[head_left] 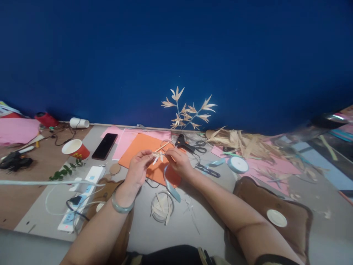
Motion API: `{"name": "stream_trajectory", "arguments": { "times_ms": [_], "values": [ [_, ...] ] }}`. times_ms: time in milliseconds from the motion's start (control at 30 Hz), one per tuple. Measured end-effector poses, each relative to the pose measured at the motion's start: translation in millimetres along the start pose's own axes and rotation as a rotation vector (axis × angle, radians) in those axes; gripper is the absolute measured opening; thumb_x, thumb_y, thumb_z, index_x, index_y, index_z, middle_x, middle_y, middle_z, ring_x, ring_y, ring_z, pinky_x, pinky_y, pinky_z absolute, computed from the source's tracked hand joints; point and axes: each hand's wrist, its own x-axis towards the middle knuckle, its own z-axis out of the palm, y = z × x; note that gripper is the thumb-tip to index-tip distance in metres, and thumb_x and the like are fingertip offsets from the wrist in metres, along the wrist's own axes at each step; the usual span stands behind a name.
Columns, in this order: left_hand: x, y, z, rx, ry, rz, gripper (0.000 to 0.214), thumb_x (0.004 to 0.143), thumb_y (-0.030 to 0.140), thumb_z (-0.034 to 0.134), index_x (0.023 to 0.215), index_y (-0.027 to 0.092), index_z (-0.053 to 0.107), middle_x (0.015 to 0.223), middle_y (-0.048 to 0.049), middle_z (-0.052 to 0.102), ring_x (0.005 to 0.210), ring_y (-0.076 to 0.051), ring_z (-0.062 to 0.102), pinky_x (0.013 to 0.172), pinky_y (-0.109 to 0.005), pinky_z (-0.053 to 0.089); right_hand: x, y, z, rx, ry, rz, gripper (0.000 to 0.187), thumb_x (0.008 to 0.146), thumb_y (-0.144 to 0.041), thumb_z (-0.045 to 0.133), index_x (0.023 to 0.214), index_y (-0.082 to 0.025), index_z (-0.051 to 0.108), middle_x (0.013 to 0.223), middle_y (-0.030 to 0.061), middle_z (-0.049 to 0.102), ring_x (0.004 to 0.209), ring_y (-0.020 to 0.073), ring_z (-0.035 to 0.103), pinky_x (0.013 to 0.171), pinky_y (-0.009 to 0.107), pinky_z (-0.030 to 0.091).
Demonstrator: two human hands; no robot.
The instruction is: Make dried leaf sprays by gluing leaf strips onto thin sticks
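Observation:
My left hand [138, 167] and my right hand [179, 161] meet over the orange paper [143, 149], fingers pinched on a small bundle of pale dried leaves on a thin stem [159, 156]. A pale blue ribbon [171, 186] curls down from under my right hand. A jade bangle [121, 207] circles my left wrist. Just below the hands stands a small clear dish [161, 208] holding several leaf strips.
A dried leaf sprig [189, 110] leans on the blue wall. Scissors [200, 146], a black glue gun [182, 142], a ribbon roll [238, 164], straw pile [242, 141], phone [104, 146], red cup [75, 149], power strip [82, 195] and brown cushion [273, 209] surround me.

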Motion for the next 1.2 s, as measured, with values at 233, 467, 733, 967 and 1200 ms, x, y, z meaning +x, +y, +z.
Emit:
{"name": "stream_trajectory", "arguments": {
  "times_ms": [233,467,733,967,1200],
  "values": [
    [-5.4,6.0,2.3,0.108,-0.041,0.098,0.021,0.064,0.020,0.070,0.085,0.015,0.069,0.084,-0.0045,0.071,0.083,-0.017,0.066,0.081,-0.029,0.049,-1.2,4.6,1.9,-0.029,-0.059,-0.024,0.017,0.092,-0.019,0.046,0.094,-0.019,0.062,0.094,0.0119,0.066,0.087,0.0206,0.062,0.076,0.035,0.051],
    [-7.0,5.5,0.9,0.314,-0.001,0.242,0.015,0.069,0.029,0.073,0.077,0.016,0.070,0.078,-0.0044,0.072,0.078,-0.017,0.066,0.080,-0.029,0.049,-2.2,7.6,-0.1,-0.120,-0.089,-0.115,0.019,0.092,-0.016,0.044,0.097,-0.017,0.062,0.098,0.0136,0.066,0.090,0.0210,0.061,0.076,0.033,0.049],
    [-4.8,6.4,0.0,0.218,-0.093,0.145,0.011,0.071,0.025,0.070,0.069,0.015,0.069,0.073,-0.0048,0.072,0.074,-0.016,0.066,0.083,-0.031,0.049,5.0,9.9,-9.6,-0.171,-0.045,-0.340,0.017,0.089,-0.010,0.047,0.099,-0.014,0.060,0.098,0.0143,0.066,0.088,0.0193,0.062,0.071,0.030,0.051],
    [-6.5,11.3,0.6,0.097,-0.178,-0.043,0.011,0.069,0.024,0.071,0.066,0.014,0.068,0.072,-0.0045,0.071,0.074,-0.015,0.065,0.080,-0.028,0.049,7.0,5.6,-14.8,-0.105,-0.078,-0.364,0.017,0.091,-0.011,0.046,0.101,-0.015,0.059,0.099,0.0134,0.066,0.089,0.0175,0.063,0.075,0.030,0.053],
    [-8.9,12.4,0.8,0.179,-0.167,0.058,0.027,0.063,0.018,0.074,0.089,0.018,0.069,0.082,-0.0023,0.070,0.076,-0.014,0.065,0.076,-0.027,0.050,7.6,5.4,-14.9,-0.095,-0.144,-0.371,0.015,0.092,-0.015,0.046,0.100,-0.015,0.058,0.100,0.0136,0.067,0.091,0.0177,0.064,0.075,0.029,0.053]
  ]
}}
